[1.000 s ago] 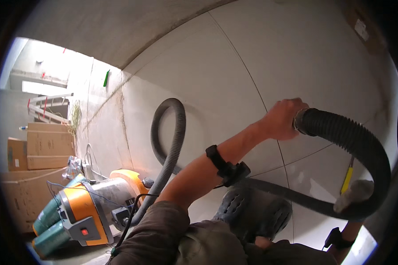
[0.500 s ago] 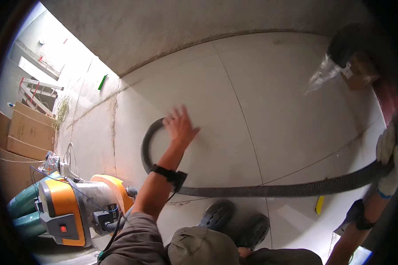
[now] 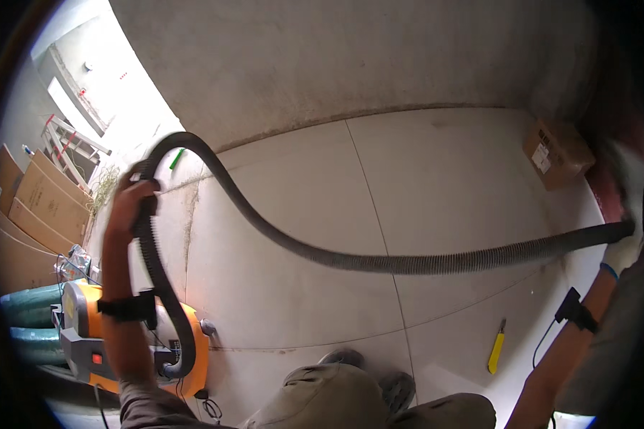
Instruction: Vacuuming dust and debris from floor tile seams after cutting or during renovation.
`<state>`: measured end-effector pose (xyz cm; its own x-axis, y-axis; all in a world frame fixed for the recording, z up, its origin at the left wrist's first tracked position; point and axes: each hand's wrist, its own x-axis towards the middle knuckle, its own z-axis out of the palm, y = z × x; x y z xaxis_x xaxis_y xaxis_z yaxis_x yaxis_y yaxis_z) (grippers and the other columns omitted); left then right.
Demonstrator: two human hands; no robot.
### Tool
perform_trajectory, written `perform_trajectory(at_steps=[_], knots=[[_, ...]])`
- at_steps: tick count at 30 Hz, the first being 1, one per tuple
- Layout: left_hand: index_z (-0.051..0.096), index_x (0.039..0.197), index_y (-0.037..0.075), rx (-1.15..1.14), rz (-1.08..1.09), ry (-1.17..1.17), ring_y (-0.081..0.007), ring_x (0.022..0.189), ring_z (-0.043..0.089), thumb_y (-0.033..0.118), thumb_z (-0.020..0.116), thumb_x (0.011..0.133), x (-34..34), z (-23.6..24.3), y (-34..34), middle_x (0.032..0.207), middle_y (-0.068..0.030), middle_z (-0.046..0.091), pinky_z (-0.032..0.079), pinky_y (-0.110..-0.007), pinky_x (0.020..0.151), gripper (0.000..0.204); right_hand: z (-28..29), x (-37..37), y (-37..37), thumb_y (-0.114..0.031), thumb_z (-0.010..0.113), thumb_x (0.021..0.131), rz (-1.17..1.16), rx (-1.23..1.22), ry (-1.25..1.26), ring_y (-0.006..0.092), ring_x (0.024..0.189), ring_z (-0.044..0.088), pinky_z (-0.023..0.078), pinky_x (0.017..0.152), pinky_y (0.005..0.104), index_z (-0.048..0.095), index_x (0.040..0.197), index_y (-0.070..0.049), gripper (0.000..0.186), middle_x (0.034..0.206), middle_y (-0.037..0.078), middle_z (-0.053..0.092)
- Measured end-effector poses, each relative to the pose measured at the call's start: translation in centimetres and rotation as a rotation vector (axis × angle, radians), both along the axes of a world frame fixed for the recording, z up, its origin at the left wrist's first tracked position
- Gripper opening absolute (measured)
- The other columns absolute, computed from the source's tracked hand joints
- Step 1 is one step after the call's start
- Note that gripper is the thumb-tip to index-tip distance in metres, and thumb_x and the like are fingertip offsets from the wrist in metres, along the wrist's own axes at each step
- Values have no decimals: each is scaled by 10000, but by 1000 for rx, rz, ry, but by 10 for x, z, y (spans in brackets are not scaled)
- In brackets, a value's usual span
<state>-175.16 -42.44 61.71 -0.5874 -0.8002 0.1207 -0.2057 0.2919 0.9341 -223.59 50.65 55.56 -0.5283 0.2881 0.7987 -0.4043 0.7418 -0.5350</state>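
A long dark grey corrugated hose [image 3: 408, 264] stretches across the view between my hands. On the left, my bare left hand [image 3: 132, 200] is closed around it, and the hose arches above that hand before running down to the orange and grey vacuum cleaner [image 3: 200, 350]. Far right, my right hand [image 3: 626, 250] in a pale glove grips the other stretch of hose close to the dark rim; its fingers are partly hidden in shadow. Each wrist wears a black strapped device.
A yellow utility knife [image 3: 496, 350] lies on the floor tiles near my right forearm. A cardboard box [image 3: 558, 154] stands by the wall at far right. Flattened cardboard [image 3: 50, 204], a stepladder [image 3: 71, 146] and a green object [image 3: 177, 159] are at left. My knees are below.
My left hand, open above the floor before, has moved left and closed on the hose, lifting its loop. The dark item with clear plastic in front of the box no longer shows.
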Motion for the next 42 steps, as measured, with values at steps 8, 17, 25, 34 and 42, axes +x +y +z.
perform_trajectory(at_steps=[8,17,25,34,42], knots=[[593,1124,-10,-231,234,-159,-113,526,563,117,614,832,132,107,-5,739,-38,591,489,-264,499,319,11,-63,-87,24,683,890,-44,18,48,275,1104,709,597,964,364,496,1397,103,547,1235,186,696],[569,1198,-38,-1346,873,-1009,-414,895,746,187,701,880,274,183,-195,946,-229,706,595,-578,732,411,-33,-98,-187,-265,656,928,1023,-1616,-516,303,836,649,562,844,493,631,942,-84,183,867,109,649],[754,989,33,-506,-858,-593,-272,1135,687,115,749,977,-120,-4,148,1106,-148,745,566,-396,963,84,-3,24,-380,-205,583,911,1162,-1908,-407,335,851,662,579,825,479,604,926,-72,136,890,135,649],[430,1562,29,-335,-1349,-350,-291,1174,687,403,872,856,-346,-199,321,1383,-187,653,524,-453,1057,912,-36,99,-490,-117,578,934,1289,-1050,-242,253,959,644,554,971,410,612,993,-21,117,997,113,634],[157,1683,113,563,-1419,-372,-246,1164,629,293,857,905,-437,-257,396,1596,-236,401,579,-367,828,1061,-14,107,-568,-84,610,947,1934,-2199,-781,254,985,603,538,982,437,554,984,-20,93,991,110,581]])
